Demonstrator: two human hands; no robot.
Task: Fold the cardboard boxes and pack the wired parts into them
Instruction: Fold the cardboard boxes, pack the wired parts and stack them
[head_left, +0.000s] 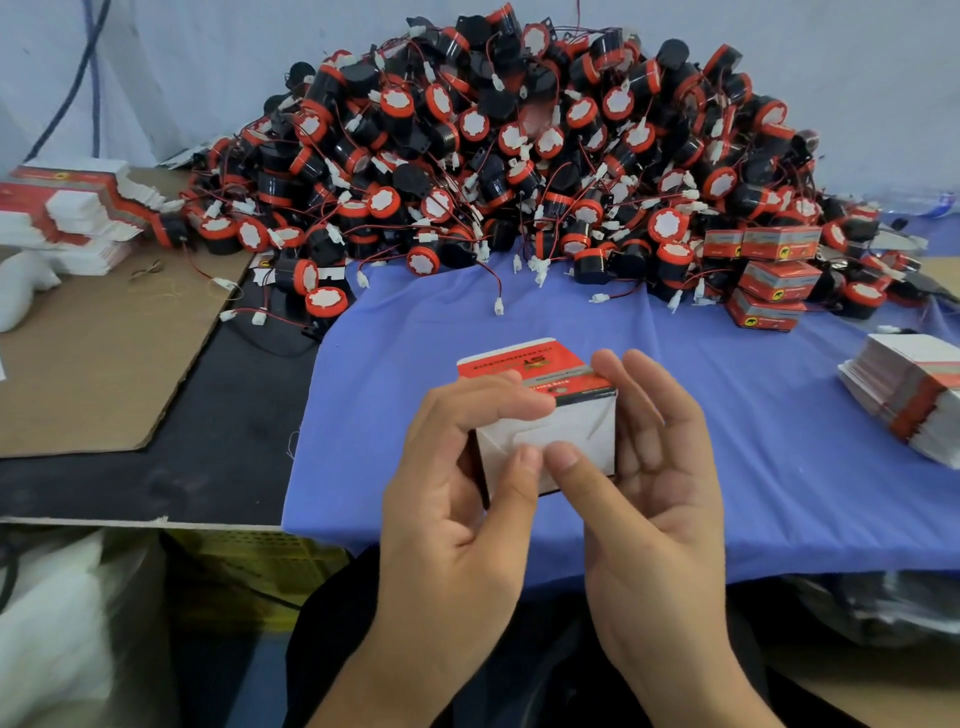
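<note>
Lettering on the red-and-white cardboard box (566, 423) is too blurred to read. The left hand (447, 499) and right hand (660, 478) clasp its sides above the blue cloth (415, 338), both thumbs pressing its white flap. Its inside is hidden.

Light is bright, even and diffuse, falling from above: the cloth (727, 415) and the white face of the box (550, 431) are well lit, with no hard glare. Shadows are soft; a faint one lies on the left hand (457, 499) beside the box, another between the box and the right hand (660, 499), and the space below the cloth's front edge is dim. The pile (519, 156) is fairly sharp, with a slight sheen on its black casings. Print on the box is too soft to read. The bag (52, 623) at lower left is smeared by blur. Wide-angle distortion bends the edges, tilting the stack (914, 395) at right.
</note>
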